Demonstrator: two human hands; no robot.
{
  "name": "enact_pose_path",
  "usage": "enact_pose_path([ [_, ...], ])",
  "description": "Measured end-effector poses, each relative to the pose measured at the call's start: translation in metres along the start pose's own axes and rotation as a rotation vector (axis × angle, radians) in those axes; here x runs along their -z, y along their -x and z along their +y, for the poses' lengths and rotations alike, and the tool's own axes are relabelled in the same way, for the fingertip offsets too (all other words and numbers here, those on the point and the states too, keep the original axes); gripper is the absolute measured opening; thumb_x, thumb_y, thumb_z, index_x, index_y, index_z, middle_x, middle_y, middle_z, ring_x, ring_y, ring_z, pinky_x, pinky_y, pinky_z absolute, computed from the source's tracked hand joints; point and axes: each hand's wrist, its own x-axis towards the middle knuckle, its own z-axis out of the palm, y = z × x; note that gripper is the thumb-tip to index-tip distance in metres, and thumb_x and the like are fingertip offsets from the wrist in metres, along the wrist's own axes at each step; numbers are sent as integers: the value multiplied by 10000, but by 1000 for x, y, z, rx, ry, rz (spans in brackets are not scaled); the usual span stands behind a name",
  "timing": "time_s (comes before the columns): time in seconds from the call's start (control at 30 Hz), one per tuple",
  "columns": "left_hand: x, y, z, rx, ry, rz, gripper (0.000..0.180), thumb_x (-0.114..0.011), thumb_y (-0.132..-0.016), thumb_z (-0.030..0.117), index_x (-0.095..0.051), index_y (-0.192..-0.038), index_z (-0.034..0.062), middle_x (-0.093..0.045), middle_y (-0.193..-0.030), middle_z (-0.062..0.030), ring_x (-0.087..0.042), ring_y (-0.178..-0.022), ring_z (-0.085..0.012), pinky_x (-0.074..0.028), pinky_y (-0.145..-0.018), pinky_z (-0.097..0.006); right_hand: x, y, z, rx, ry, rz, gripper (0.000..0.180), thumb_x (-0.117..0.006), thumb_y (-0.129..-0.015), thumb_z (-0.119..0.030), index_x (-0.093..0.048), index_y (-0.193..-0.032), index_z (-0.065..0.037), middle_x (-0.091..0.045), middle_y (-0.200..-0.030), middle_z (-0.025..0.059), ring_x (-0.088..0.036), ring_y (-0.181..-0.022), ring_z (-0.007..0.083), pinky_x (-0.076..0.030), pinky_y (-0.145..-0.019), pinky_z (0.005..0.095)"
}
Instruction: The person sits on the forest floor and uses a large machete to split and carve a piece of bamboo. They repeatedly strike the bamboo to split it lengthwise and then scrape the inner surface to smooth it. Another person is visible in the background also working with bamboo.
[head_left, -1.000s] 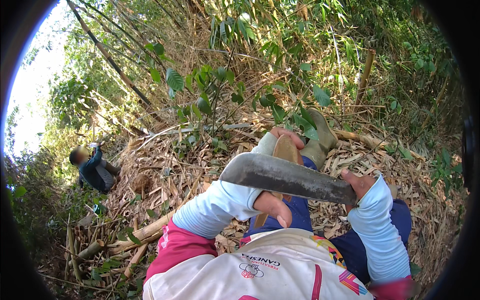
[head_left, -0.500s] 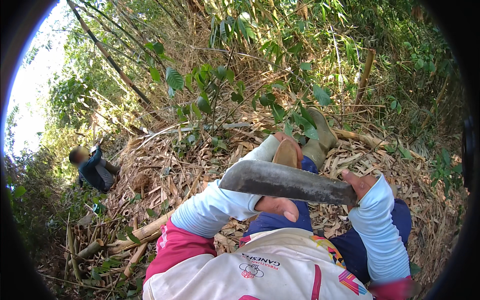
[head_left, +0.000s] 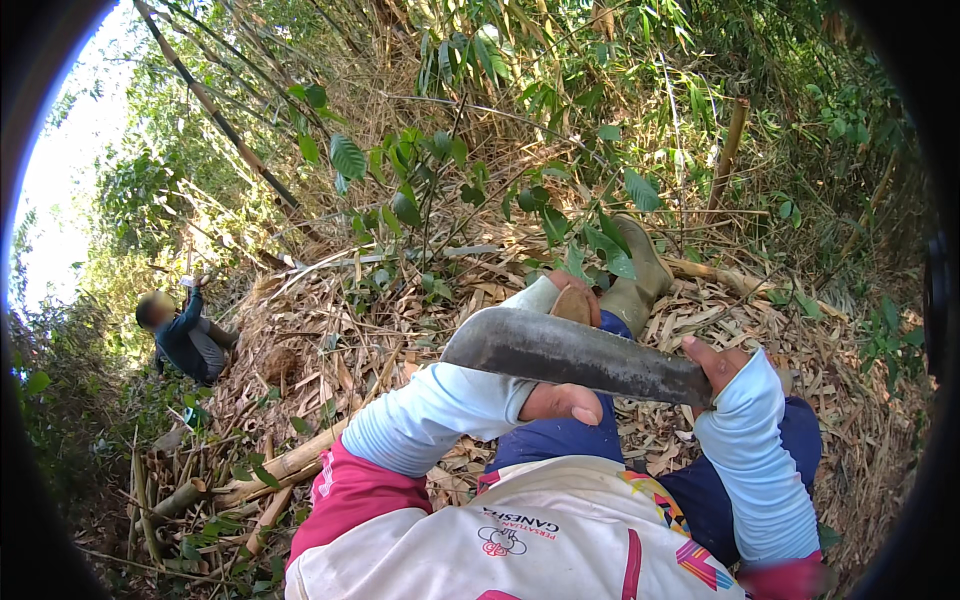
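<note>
A machete point(head_left: 575, 352) with a broad, dark, worn blade lies crosswise in front of me. Its rounded end points left, and the handle end is inside my right hand point(head_left: 712, 368), whose closed fingers hide the handle. Behind the blade, my left hand point(head_left: 562, 402) shows its thumb below the lower edge. The fingers of that hand curl above the upper edge around a brown, rounded block point(head_left: 573, 304); its kind I cannot make out, and the blade covers most of it. Pale blue sleeves reach over both hands.
My green boot point(head_left: 638, 275) rests on dry leaf litter, beside a leafy sapling point(head_left: 430, 180). Cut bamboo poles point(head_left: 295, 460) lie at the left. A stump-like bamboo stem point(head_left: 728, 155) stands at the far right. Another person point(head_left: 188, 335) sits farther off at the left.
The machete's rounded end has risen slightly, so the blade slopes more. My left thumb has shifted a little up and right. My right hand is nearly still.
</note>
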Motion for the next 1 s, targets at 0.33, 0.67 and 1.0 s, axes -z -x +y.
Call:
enact_pose_path([
  [0.33, -3, -2, 1, -35, 12, 42, 480, -843, -695, 358, -679, -1010, 36, -549, -984, -94, -528, -867, -213, -438, -761, -339, 0, 0, -3, -26, -8, -33, 714, -720, -543, 22, -579, -1210, -192, -512, -704, 76, -513, -616, 288, -405, -578, 394],
  [0.67, 0, -4, -6, -102, -157, 37, 550, -788, -728, 479, -663, -1004, 20, -539, -940, -97, -517, -814, -218, -429, -694, -332, 1, -1, -8, -59, -60, -25, 730, -714, -538, 49, -581, -1219, -176, -505, -712, 88, -505, -626, 293, -410, -585, 392],
  [1.0, -5, 2, -4, -107, -53, 99, 450, -799, -770, 323, -637, -1051, 11, -574, -987, -99, -568, -875, -197, -453, -745, -329, -3, 0, -9, -98, -53, -85, 719, -722, -571, 10, -554, -1241, -191, -528, -748, 94, -539, -674, 300, -428, -624, 403],
])
